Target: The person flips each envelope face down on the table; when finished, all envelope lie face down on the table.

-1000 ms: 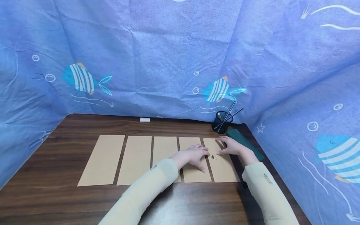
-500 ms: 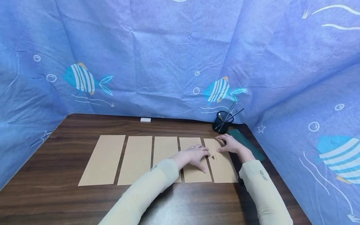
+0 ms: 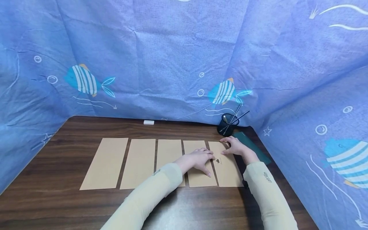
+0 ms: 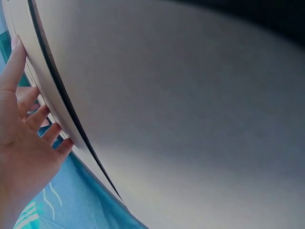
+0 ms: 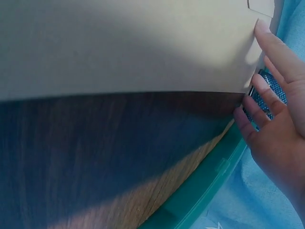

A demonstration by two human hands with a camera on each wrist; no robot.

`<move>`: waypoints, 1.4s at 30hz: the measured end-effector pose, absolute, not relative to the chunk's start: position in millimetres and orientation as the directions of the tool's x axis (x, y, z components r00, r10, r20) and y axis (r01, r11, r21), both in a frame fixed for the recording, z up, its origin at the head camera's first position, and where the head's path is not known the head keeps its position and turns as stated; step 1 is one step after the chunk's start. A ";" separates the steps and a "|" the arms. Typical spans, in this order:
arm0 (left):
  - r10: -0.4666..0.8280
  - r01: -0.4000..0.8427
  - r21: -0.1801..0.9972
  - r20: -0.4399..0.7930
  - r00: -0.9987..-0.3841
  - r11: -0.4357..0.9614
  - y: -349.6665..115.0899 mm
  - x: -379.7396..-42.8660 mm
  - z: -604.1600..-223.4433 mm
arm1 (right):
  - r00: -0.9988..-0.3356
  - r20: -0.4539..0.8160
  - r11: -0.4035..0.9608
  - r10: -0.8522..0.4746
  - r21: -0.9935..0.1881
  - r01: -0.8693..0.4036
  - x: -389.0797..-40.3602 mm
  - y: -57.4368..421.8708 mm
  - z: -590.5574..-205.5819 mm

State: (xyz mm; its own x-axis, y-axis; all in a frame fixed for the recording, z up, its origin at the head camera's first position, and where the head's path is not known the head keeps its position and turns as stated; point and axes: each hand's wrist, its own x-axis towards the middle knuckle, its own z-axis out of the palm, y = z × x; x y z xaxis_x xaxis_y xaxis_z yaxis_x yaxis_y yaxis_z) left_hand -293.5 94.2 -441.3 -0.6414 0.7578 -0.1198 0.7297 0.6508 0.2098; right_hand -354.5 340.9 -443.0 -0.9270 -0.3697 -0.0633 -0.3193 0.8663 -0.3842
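Note:
Several tan paper sheets lie side by side in a row. The rightmost sheet (image 3: 228,175) bears a small dark printed mark. My left hand (image 3: 198,160) rests across the neighbouring sheet (image 3: 201,182), fingers reaching the left edge of the rightmost one. At that sheet's upper right corner, my right hand (image 3: 235,147) touches with fingers and thumb spread apart. In the left wrist view, the left hand (image 4: 24,143) has its fingertips on the paper. The right wrist view has the right hand (image 5: 281,133) with its thumb on the sheet and fingertips near its far edge.
A long green case (image 3: 248,143) lies right of the right hand. Behind it stands a black mesh pen holder (image 3: 223,128) with pens. A small white block (image 3: 148,122) sits at the back edge of the dark wooden table (image 3: 72,140). A blue fish-print curtain (image 3: 161,64) surrounds it.
My right forearm has shifted slightly left, and the right hand has drawn slightly left and up at the sheet's corner. The left hand and the sheets look nearly unmoved.

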 end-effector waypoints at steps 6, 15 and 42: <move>0.757 0.728 0.211 -0.131 -0.640 0.652 93.7 -292.5 -441.6 | -0.936 -0.045 0.883 -0.350 -0.350 -0.314 -350.8 341.3 -441.4; 0.761 0.732 0.210 -0.150 -0.631 0.648 94.7 -291.3 -439.9 | -0.950 -0.045 0.886 -0.308 -0.378 -0.269 -347.4 344.2 -438.2; 0.774 0.737 0.242 -0.120 -0.622 0.631 90.0 -294.9 -445.3 | -0.966 -0.142 0.752 -0.214 -0.655 -0.070 -346.1 349.5 -429.1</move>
State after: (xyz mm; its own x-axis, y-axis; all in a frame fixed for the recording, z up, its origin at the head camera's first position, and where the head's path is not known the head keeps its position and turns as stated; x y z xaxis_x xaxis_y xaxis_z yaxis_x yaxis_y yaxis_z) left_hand -294.9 90.0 -445.3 -0.6222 0.7736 -0.1199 0.7374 0.6306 0.2420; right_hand -346.1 349.5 -429.1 -0.9664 -0.2140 -0.1424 -0.0700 0.7521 -0.6553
